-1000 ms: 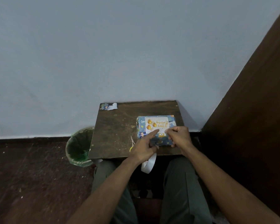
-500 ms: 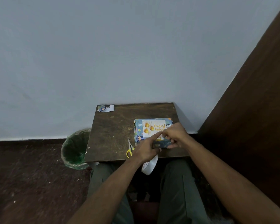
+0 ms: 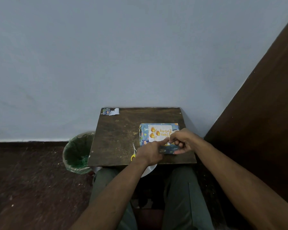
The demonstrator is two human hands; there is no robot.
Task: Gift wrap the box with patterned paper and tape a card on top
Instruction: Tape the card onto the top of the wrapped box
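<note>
A small dark wooden surface (image 3: 120,140) stands against a plain pale blue-grey wall (image 3: 123,55). Right of the surface rises a dark brown wooden panel (image 3: 264,113). Left of it, a green-lined bin (image 3: 76,153) sits on the dark speckled floor (image 3: 27,183).

A small dark wooden desk (image 3: 120,138) stands against a pale blue-grey wall (image 3: 123,55). Just beside its left edge, on the dark speckled floor (image 3: 23,180), sits a bin (image 3: 77,153) lined with green plastic. A dark brown wooden panel (image 3: 264,113) rises along the right. The seated person's grey-green trousers (image 3: 181,196) show below the desk's near edge.
</note>
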